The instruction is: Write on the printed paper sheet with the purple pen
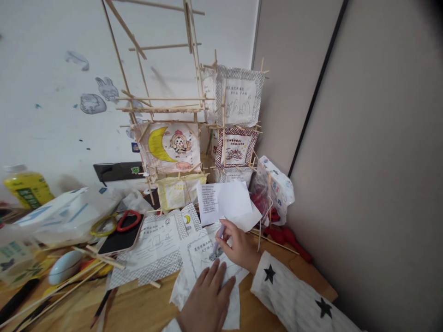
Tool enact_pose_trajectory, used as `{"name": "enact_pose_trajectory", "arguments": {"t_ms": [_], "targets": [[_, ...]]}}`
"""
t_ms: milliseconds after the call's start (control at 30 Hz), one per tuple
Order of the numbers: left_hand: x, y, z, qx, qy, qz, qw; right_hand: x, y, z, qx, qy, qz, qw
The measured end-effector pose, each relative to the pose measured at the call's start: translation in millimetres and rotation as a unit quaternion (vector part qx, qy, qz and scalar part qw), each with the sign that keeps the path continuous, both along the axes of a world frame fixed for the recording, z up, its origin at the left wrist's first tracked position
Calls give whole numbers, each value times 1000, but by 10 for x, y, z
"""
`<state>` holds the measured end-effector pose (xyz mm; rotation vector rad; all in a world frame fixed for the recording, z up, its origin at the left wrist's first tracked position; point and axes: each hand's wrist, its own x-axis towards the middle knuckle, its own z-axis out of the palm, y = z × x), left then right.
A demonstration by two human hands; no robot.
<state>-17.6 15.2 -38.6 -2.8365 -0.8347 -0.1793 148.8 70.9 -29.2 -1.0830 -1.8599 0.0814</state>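
One right grip (pixel 238 244) is grasping one purple pen (pixel 219 237), whose lower end is pointing at a dark patch on one drawn sheet (pixel 197 263) lying beneath both grips. One left grip (pixel 206 295) is resting released and flat on that sheet, nearer the body than the right grip. Left of the grips, one boat drawing (pixel 155 246) and one small moon strip (pixel 188 220) are lying on the worktop (pixel 138 309). Farther left, one phone (pixel 119 242) is lying beside two loops, one yellow (pixel 94 227), one red (pixel 122 226). Just beyond the right grip, one page (pixel 209 203) is showing handwriting. Beyond it, two stick frames (pixel 169 109) are standing: the left is carrying two forward-facing panels (pixel 173 147), the right three. Beyond the right grip, to its right, one clear bag (pixel 256 186) is holding something red. Far left of both grips, one yellow bottle (pixel 27 186) is standing; I cannot tell its contents.
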Motion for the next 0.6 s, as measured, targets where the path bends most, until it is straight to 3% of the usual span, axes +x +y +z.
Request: {"name": "enact_pose_trajectory", "arguments": {"t_ms": [333, 600], "targets": [[-29, 35, -85, 8, -25, -9, 1000, -12, -22, 17, -4, -7, -10, 1000], [-18, 17, -48, 6, -26, -6, 1000, -1, -14, 8, 9, -6, -13, 1000]]}}
